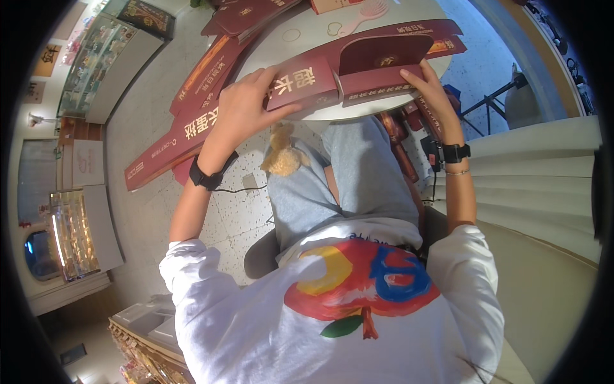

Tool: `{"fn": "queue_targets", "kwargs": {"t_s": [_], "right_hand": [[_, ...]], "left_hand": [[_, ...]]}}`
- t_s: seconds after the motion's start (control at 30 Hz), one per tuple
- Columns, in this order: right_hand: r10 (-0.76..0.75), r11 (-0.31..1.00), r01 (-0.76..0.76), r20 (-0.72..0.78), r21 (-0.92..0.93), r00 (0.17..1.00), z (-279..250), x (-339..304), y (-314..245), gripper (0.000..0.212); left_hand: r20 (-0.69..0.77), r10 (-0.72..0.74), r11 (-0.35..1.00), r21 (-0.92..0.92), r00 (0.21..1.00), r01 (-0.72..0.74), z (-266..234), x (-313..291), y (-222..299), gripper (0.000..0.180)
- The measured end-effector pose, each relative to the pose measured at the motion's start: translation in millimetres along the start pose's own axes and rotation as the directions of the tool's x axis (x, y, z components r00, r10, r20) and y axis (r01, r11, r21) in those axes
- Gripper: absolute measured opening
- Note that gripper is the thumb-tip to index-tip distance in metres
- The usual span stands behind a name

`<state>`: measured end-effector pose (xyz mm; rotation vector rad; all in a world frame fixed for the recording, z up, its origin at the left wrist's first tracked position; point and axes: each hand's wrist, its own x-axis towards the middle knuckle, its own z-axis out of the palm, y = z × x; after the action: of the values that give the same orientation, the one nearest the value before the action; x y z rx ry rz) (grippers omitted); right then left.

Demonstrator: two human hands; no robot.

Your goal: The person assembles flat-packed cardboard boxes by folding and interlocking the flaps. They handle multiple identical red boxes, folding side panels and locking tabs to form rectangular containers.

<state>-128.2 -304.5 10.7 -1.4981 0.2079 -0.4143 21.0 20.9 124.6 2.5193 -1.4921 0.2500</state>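
The work in hand looks like folding a dark red cardboard box (300, 86) into shape, and it seems to be partway through, since the box has standing walls while a flap (385, 54) toward its right stands up and leaves that part open. The box is at the near edge of a round white table (312, 40), in front of the seated person and between the two hands. The left hand (246, 102) pinches the left end of the box, its fingers over the top and its thumb stretched along the near side. The right hand (436, 96) seems to pinch the right end, with the thumb tip on the edge of the wall; its other fingers are partly hidden behind the cardboard, so how firmly they press I cannot tell. A long red strip (409, 31) runs behind the box, and whether it belongs to the same piece is unclear. More flat cardboard (173, 150) lies to the left, beneath the left forearm, and further pieces (249, 16) are at the far side of the table, near a pink hairbrush (368, 14). As I judge it, the next move calls for the left hand to steady its end so the walls stay square, while the right hand brings the raised flap down and tucks its edge in without creasing the thin card
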Motion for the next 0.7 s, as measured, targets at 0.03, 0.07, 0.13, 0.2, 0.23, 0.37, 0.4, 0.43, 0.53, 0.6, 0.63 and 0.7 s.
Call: {"fn": "queue_targets", "kwargs": {"t_s": [0.03,0.07,0.13,0.2,0.23,0.37,0.4,0.43,0.53,0.6,0.63,0.7], "right_hand": [[-0.017,1.000,0.017,-0.031,0.005,0.999,-3.8,-1.7,3.9,0.049],[-0.032,0.999,0.033,-0.063,0.010,0.998,-4.9,-3.6,4.4,0.047],[-0.036,0.966,0.056,-0.083,0.254,0.996,-0.3,-13.0,2.1,0.042],[0.028,0.885,0.029,-0.115,0.464,0.993,1.5,-29.3,-3.3,0.037],[-0.060,0.872,0.086,-0.070,0.482,0.996,6.5,-37.2,-11.4,0.035],[-0.349,0.850,0.280,0.080,0.446,0.934,23.5,-57.5,-52.6,0.016],[-0.425,0.808,0.326,0.101,0.490,0.900,26.9,-58.3,-62.5,0.015],[-0.505,0.755,0.375,0.112,0.537,0.856,28.9,-56.8,-73.9,0.017],[-0.637,0.695,0.297,0.370,0.655,0.676,16.8,-20.1,-97.7,0.016],[-0.652,0.712,0.253,0.484,0.655,0.584,5.9,0.2,-110.2,0.015],[-0.627,0.736,0.237,0.509,0.634,0.589,4.0,1.0,-113.9,0.018],[-0.582,0.778,0.209,0.554,0.592,0.595,-0.7,3.4,-121.9,0.022]], "left_hand": [[-0.016,-0.002,1.000,-0.010,1.000,0.002,-8.5,-4.1,4.6,0.070],[-0.030,-0.003,1.000,-0.020,1.000,0.002,-16.3,-9.3,9.4,0.070],[-0.094,0.022,0.999,-0.024,0.995,-0.024,-31.1,-28.8,19.2,0.071],[-0.070,-0.036,0.998,-0.050,0.997,0.033,-50.4,-54.2,39.7,0.073],[-0.079,-0.054,0.998,-0.018,0.995,0.053,-61.3,-65.4,53.4,0.074],[-0.253,-0.064,0.932,-0.362,0.965,-0.033,-75.6,-109.6,87.9,0.078],[-0.220,-0.074,0.897,-0.440,0.973,-0.031,-75.0,-115.8,91.1,0.083],[-0.205,-0.079,0.876,-0.481,0.976,-0.030,-74.1,-116.1,92.9,0.084],[-0.169,-0.087,0.860,-0.510,0.982,-0.012,-65.4,-108.3,96.1,0.091],[-0.154,-0.188,0.848,-0.524,0.970,0.081,-50.3,-111.5,101.8,0.093],[-0.180,-0.187,0.866,-0.495,0.966,0.076,-43.2,-109.6,106.4,0.096],[-0.155,-0.171,0.814,-0.578,0.973,0.051,-30.9,-108.4,107.8,0.100]]}}
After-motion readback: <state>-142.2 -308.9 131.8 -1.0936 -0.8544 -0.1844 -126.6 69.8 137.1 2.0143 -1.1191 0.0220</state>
